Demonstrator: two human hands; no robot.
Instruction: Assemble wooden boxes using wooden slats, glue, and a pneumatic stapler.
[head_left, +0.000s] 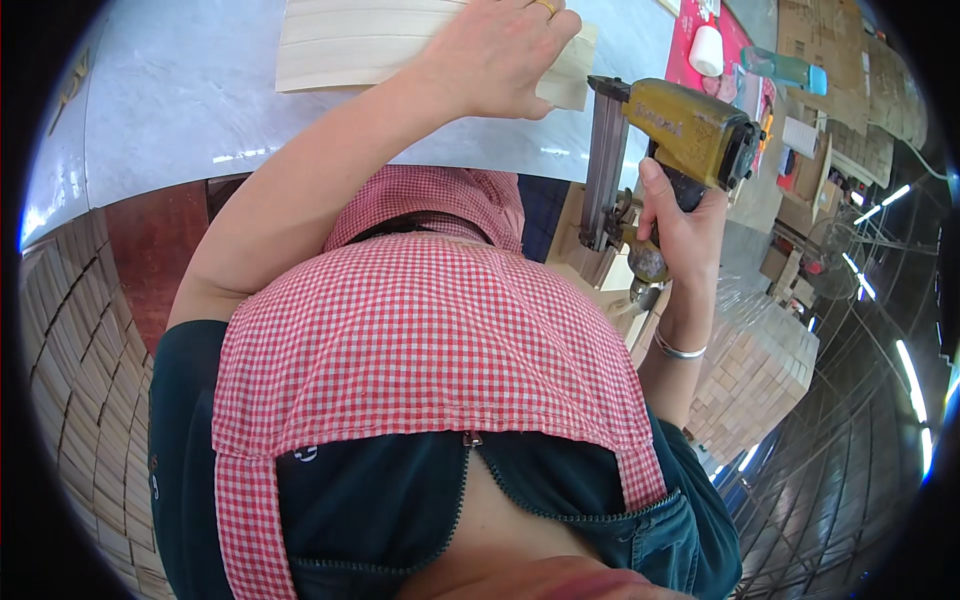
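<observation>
My right hand [692, 232] is wrapped round the grip of a yellow and black pneumatic nail gun [672, 120], held up at the table's near right edge. The gun's long grey magazine hangs down toward me, and its nose points left toward the wood. A pale wooden panel [345, 45] with lengthwise lines lies flat on the table, partly cut off by the top of the view. My left hand [505, 60] rests on the right part of this panel with bent fingers, gripping it. The fingertips are hidden behind the hand.
The table [180, 100] has a smooth light grey top. At the back right, a white spool [706, 50] and a blue-green bottle [785, 72] stand near a pink sheet. Stacked wooden pieces [765, 360] are beyond my right arm, with more stacks [80, 370] on the left.
</observation>
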